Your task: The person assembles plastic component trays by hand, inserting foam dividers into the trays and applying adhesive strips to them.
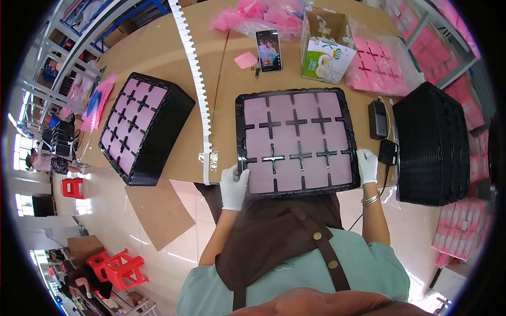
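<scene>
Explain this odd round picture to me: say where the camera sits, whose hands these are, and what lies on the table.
The camera is worn on a person's head and looks down, so edges bend. The two white-gloved hands are that person's own. The left hand and right hand grip opposite sides of a black plastic tray with pink square inserts on the brown cardboard-covered table. A stack of filled black trays lies on the left, a stack of empty black trays on the right, and a smartphone and an open carton beyond.

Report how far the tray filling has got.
Done: the black tray in front shows pink sheets in every compartment, and a filled stack sits to the left. In hand: the left hand and right hand grip that tray's near corners. Left: a stack of black trays and pink packs wait on the right.
</scene>
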The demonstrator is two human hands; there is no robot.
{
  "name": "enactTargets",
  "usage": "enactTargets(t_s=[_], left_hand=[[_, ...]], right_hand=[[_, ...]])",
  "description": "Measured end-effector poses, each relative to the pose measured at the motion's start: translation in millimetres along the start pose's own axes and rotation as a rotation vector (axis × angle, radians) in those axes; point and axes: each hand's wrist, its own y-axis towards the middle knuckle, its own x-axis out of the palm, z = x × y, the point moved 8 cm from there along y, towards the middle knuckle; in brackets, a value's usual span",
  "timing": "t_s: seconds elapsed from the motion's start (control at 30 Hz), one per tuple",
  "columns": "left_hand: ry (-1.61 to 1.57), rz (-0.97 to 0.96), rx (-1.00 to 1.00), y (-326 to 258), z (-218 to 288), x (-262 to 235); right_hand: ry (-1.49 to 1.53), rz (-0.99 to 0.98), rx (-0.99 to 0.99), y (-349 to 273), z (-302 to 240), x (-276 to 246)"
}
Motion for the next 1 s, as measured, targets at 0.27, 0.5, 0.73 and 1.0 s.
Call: enactTargets(t_s=[0.27,0.5,0.73,1.0], left_hand=[[-0.021,0.059,0.034,-5.0,22.0,0.6],[0.149,0.035,0.038,-1.9,27.3,3.5],[0.469,-0.013,0.406,68.8,89.2,28.6],[0.587,0.019,0.412,118.4,89.2,55.3]], right_hand=[[-0.091,0.148,-0.144,-2.2,-39.4,-21.2],[-0.118,0.145,-0.125,2.8,-24.8,-11.2],[-0.112,0.133,-0.093,4.3,-20.5,-6.9],[-0.134,0.122,-0.079,-0.6,-32.8,-6.3]])
